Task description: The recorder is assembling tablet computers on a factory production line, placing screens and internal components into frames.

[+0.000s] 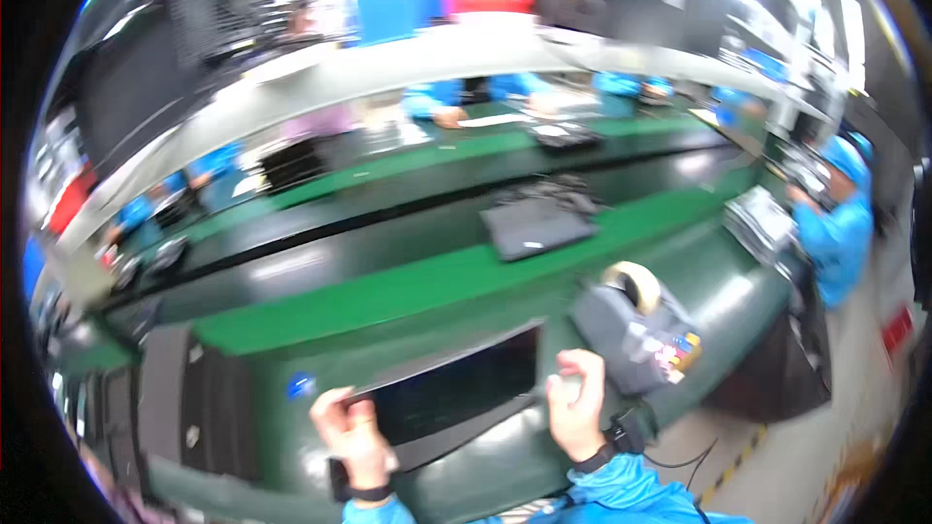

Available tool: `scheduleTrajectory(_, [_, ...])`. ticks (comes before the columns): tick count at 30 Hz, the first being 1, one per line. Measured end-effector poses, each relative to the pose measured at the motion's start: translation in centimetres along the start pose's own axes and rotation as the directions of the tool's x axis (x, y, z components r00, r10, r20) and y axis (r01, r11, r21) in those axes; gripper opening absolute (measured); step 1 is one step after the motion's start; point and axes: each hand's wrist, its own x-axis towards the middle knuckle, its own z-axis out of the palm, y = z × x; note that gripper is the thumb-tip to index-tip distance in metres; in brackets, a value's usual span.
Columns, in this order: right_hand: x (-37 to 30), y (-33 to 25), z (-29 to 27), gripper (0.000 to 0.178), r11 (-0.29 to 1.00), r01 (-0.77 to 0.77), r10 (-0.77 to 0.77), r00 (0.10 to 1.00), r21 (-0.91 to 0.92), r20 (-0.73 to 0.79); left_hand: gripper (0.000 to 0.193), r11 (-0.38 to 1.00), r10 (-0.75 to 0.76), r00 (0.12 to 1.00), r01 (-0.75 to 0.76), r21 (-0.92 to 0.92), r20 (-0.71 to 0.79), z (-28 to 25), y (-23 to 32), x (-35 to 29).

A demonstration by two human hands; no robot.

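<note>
A flat, glossy black panel with a dark grey lower border (456, 398), like a screen, lies tilted on the green bench in front of me. At its left corner is my left hand (354, 442), the thumb and curled fingers closed about the edge; blur softens the exact contact. My right hand (580, 408) is just off the panel's right end, thumb and fingers apart with nothing between them. Both wrists wear black bands, below which blue sleeves show.
Right of the panel, a grey case (621, 330) carries a tape roll (636, 288) and small colourful items. Dark panels (199, 408) stand at left near a blue cap (301, 385). A dark flat device (539, 226) sits on the conveyor line. A co-worker in blue (840, 223) is at right.
</note>
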Motion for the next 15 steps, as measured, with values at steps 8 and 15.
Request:
scheduleTrajectory(8, [-2.1, 7.5, -14.9, 0.021, 0.735, -0.529, 0.674, 0.641, 0.424, -0.368, 0.028, 0.974, -0.013, 0.993, 0.039, -0.223, 0.116, 0.7, 0.0, -0.3])
scheduleTrajectory(15, [-1.2, 6.4, -15.3, 0.006, 0.891, -0.449, 0.396, 0.841, -0.069, -0.369, 0.026, 0.982, -0.050, 0.997, 0.058, -0.180, 0.050, -0.6, 0.8, -0.7])
